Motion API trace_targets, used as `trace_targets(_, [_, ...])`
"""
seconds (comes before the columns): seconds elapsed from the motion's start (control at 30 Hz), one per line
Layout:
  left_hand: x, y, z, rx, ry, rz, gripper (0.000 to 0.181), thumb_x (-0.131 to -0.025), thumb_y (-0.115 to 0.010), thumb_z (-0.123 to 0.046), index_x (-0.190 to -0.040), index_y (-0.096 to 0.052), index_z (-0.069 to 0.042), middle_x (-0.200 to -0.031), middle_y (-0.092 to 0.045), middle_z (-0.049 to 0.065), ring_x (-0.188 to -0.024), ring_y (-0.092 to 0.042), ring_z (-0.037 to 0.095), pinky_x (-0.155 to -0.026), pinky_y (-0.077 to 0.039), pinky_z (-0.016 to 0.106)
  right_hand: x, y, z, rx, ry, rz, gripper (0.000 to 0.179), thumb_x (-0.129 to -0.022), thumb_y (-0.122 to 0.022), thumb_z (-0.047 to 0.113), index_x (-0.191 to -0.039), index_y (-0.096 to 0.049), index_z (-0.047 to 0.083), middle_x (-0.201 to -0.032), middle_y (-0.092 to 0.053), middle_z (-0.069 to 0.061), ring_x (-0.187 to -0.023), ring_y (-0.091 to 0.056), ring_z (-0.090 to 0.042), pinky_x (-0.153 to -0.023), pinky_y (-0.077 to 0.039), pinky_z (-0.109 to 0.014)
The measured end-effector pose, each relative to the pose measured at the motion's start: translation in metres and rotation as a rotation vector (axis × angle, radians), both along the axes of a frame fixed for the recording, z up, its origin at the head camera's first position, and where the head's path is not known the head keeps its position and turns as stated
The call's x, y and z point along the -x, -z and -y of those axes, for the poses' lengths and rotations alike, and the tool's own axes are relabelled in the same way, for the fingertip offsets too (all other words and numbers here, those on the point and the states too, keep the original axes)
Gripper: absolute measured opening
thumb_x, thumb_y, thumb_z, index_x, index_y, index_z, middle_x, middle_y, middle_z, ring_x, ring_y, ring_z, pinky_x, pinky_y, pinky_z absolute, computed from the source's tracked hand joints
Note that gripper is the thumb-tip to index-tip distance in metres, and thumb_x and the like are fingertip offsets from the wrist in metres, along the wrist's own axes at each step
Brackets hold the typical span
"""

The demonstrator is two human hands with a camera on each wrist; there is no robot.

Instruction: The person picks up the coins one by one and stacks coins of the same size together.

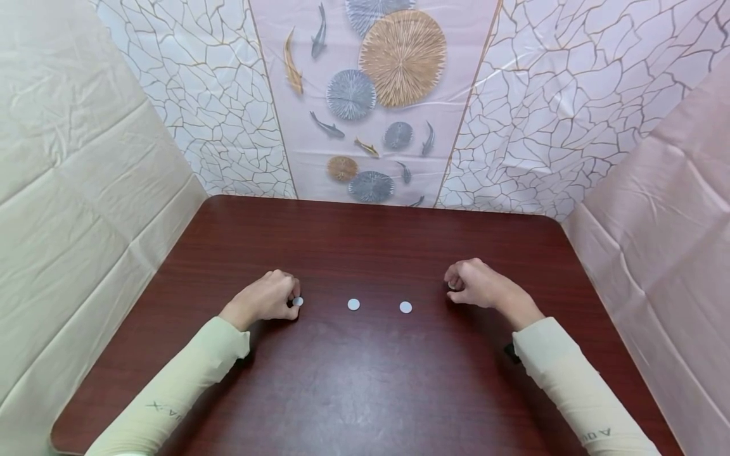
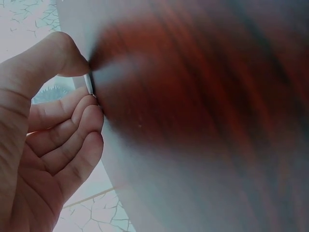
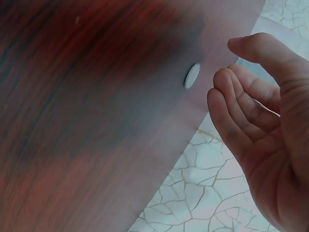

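Small round white discs lie in a loose row on the dark red-brown wooden table (image 1: 353, 373). My left hand (image 1: 270, 296) is at the left end of the row, its thumb and fingertips at the edges of a white disc (image 1: 298, 301). In the left wrist view this disc (image 2: 89, 84) shows edge-on, pinched close against the tabletop. My right hand (image 1: 479, 283) hovers at the row's right end with loosely bent fingers. The right wrist view has a white disc (image 3: 192, 76) flat on the table, a gap away from the thumb and fingertips (image 3: 223, 77).
Between the hands lie two more white discs, one left of the middle (image 1: 353, 304) and one farther right (image 1: 405, 307). Behind the table hangs a patterned backdrop (image 1: 365, 126), and pale cloth walls (image 1: 74, 158) stand at both sides. A small black object (image 1: 511, 353) shows beside the right sleeve.
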State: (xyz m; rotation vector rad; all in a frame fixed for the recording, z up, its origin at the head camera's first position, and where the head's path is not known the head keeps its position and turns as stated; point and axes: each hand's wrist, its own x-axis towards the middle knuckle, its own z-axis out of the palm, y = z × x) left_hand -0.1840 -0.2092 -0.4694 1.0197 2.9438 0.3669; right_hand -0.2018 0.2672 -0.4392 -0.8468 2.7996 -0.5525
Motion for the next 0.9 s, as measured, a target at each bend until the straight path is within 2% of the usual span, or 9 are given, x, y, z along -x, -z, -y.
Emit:
trace_targets(0.27, [0.001, 0.001, 0.0, -0.001, 0.001, 0.004, 0.012, -0.077, -0.074, -0.015, -0.072, -0.064, -0.014, -0.063, -0.05, -0.011, -0.058, -0.045, 0.007, -0.057, -0.04, 0.023, 0.008, 0.001, -0.01, -0.037, 0.034, 0.029, 0.018, -0.086, -0.08, 0.006, -0.101, -0.073, -0.002, -0.09, -0.076, -0.007, -0.083, -0.072, -0.016, -0.075, -0.061, -0.032])
trace_targets(0.67, [0.001, 0.001, 0.0, 0.003, -0.002, -0.007, 0.012, -0.076, -0.076, -0.016, -0.072, -0.065, -0.015, -0.064, -0.052, -0.012, -0.06, -0.048, 0.008, -0.059, -0.043, 0.025, 0.02, 0.011, -0.014, -0.079, 0.049, 0.062, 0.018, -0.088, -0.081, 0.011, -0.1, -0.075, -0.001, -0.09, -0.076, -0.007, -0.084, -0.072, -0.016, -0.077, -0.062, -0.034])
trace_targets(0.9, [0.001, 0.0, 0.001, -0.004, 0.004, -0.008, 0.012, -0.076, -0.076, -0.015, -0.072, -0.065, -0.014, -0.064, -0.052, -0.011, -0.059, -0.047, 0.007, -0.058, -0.043, 0.025, 0.026, 0.007, -0.011, -0.139, 0.049, 0.101, 0.02, -0.089, -0.08, 0.012, -0.102, -0.075, -0.002, -0.094, -0.077, -0.009, -0.087, -0.073, -0.018, -0.079, -0.062, -0.036])
